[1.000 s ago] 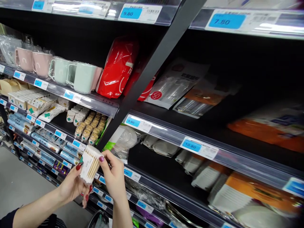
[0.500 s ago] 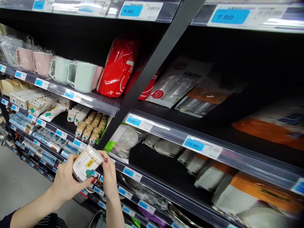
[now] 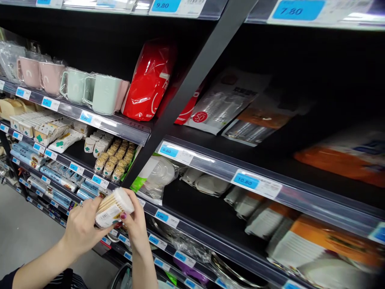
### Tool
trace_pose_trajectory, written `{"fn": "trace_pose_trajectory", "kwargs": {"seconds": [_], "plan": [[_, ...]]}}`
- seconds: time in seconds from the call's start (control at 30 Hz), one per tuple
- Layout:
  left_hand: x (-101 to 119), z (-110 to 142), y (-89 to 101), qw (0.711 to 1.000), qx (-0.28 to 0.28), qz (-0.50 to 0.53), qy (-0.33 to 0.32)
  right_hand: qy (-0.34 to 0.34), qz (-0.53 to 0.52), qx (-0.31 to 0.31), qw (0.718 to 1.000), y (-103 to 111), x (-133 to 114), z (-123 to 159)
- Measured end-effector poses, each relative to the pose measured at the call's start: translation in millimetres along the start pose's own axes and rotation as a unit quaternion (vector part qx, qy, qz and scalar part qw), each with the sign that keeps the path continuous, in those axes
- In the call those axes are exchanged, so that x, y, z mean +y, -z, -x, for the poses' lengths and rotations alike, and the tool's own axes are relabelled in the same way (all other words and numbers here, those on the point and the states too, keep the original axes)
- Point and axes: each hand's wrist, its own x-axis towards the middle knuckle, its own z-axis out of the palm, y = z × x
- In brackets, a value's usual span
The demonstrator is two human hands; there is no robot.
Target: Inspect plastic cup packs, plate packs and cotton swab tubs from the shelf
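Observation:
A clear round tub of cotton swabs (image 3: 112, 206) is held tilted between both my hands, in front of the shelves. White tips fill its upper right end, and tan sticks show through the side above a white label with a barcode. My left hand (image 3: 80, 226) wraps around the lower left of the tub, its thumb underneath. On the other side, my right hand (image 3: 136, 222) grips the upper end, with the thumb pressed on the near side. The palms and some fingertips are hidden.
Small tubs with tan tops (image 3: 114, 160) and white-topped tubs (image 3: 98, 145) stand on the shelf behind. Above are wrapped mugs (image 3: 104, 94) and a red package (image 3: 148, 82). A dark upright post (image 3: 192, 80) divides the shelving. Bagged white tableware (image 3: 297, 245) lies lower right.
Both hands have turned the tub about its length: the yellow and green label front has rolled mostly out of sight, and sticks and barcode now face me. The view has shifted slightly.

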Motion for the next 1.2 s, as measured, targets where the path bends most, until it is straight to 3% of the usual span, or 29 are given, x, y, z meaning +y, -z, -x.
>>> {"fn": "trace_pose_trajectory", "kwargs": {"seconds": [0.07, 0.13, 0.23, 0.37, 0.43, 0.57, 0.73, 1.07, 1.2], "plan": [[-1.5, 1.3, 0.1, 1.000, -0.009, -0.007, -0.012, -0.002, -0.046, -0.007, 0.999, 2.3, 4.2, 0.7], [-1.5, 1.0, 2.7, 0.997, -0.045, 0.063, 0.009, 0.006, -0.077, -0.006, 0.997, 5.9, 9.9, 1.3], [-1.1, -0.1, 8.3, 0.966, -0.131, 0.210, 0.073, 0.004, -0.108, -0.017, 0.994, 14.2, 19.9, 1.6], [-2.7, 0.4, 11.4, 0.935, -0.192, 0.280, 0.102, 0.027, -0.132, -0.077, 0.988, 27.8, 23.9, 1.5], [-3.9, 1.9, 10.1, 0.938, -0.175, 0.286, 0.094, 0.041, -0.130, -0.101, 0.986, 33.0, 19.5, 2.5], [-7.0, 7.3, 3.9, 0.966, -0.069, 0.250, 0.013, 0.016, -0.122, -0.134, 0.983, 36.7, 7.2, 7.2], [-10.4, 12.6, -3.0, 0.973, 0.008, 0.217, -0.074, 0.010, -0.081, -0.110, 0.991, 35.0, -0.7, 12.1], [-6.4, 8.9, -5.1, 0.968, -0.012, 0.247, -0.033, -0.021, -0.062, -0.099, 0.993, 38.2, -2.9, 12.5], [-2.2, 5.3, -5.1, 0.953, -0.053, 0.296, 0.033, -0.029, -0.060, -0.095, 0.993, 36.8, -7.7, 12.4]]}}
